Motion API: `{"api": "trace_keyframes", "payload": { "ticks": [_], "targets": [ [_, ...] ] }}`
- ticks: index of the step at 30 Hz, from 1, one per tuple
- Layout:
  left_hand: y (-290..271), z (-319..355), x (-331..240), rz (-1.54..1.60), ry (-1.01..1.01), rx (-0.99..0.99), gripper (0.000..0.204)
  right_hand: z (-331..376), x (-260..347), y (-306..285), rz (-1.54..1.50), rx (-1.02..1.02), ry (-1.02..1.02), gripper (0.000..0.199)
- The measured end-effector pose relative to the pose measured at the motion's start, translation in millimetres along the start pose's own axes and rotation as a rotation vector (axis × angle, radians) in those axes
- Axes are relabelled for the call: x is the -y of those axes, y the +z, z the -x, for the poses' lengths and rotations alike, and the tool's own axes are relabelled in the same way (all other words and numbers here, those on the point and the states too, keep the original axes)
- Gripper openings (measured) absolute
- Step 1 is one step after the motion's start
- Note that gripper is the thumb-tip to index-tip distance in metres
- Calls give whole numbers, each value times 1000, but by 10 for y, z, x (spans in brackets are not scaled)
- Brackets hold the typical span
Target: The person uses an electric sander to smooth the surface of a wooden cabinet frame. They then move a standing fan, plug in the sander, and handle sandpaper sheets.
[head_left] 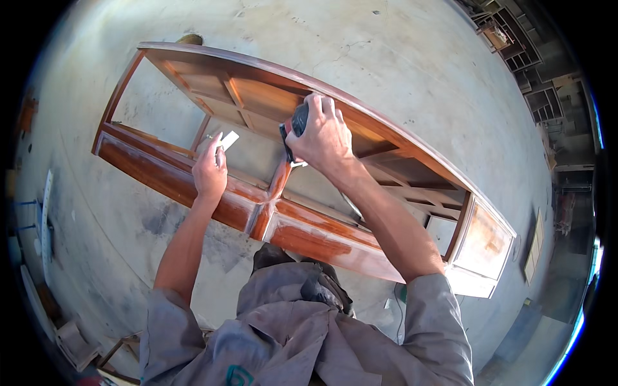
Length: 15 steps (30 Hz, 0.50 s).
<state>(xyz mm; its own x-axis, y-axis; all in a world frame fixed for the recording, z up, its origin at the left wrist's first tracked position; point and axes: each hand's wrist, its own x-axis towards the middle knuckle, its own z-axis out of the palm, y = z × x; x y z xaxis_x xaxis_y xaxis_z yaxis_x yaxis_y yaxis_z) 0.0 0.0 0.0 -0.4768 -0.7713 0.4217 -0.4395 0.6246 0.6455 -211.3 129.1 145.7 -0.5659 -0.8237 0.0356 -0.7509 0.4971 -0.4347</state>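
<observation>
A reddish-brown wooden cabinet frame (309, 241) lies before me, with whitish sanded patches along its rails. My right hand (327, 136) grips a dark power sander with some red on it (299, 121), held over the frame at the upper end of its middle divider. The sander's pad is turned toward the divider; whether it touches the wood I cannot tell. Over the left opening, my left hand (211, 168) pinches a small white flat piece (229, 139), perhaps folded sandpaper. Its fingers are closed around the piece's lower end.
A pale, dusty concrete floor (412, 58) surrounds the frame. Wooden racks or frames (512, 38) stand at the far right, and a flat panel (534, 248) lies near the right end. At the left are a long white strip (47, 212) and blue supports (26, 215). A thin cord (400, 315) hangs beside me.
</observation>
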Motion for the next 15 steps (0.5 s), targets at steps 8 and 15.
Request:
{"api": "trace_keyframes", "payload": {
  "ticks": [8,15],
  "targets": [
    [-39,39,-60,-42,-64,47,36,1000,401,110,-66,73,-258,56],
    [-73,-12,102,0,63,-34,34,-200,-150,-113,-71,-141,-28,52]
  ]
}}
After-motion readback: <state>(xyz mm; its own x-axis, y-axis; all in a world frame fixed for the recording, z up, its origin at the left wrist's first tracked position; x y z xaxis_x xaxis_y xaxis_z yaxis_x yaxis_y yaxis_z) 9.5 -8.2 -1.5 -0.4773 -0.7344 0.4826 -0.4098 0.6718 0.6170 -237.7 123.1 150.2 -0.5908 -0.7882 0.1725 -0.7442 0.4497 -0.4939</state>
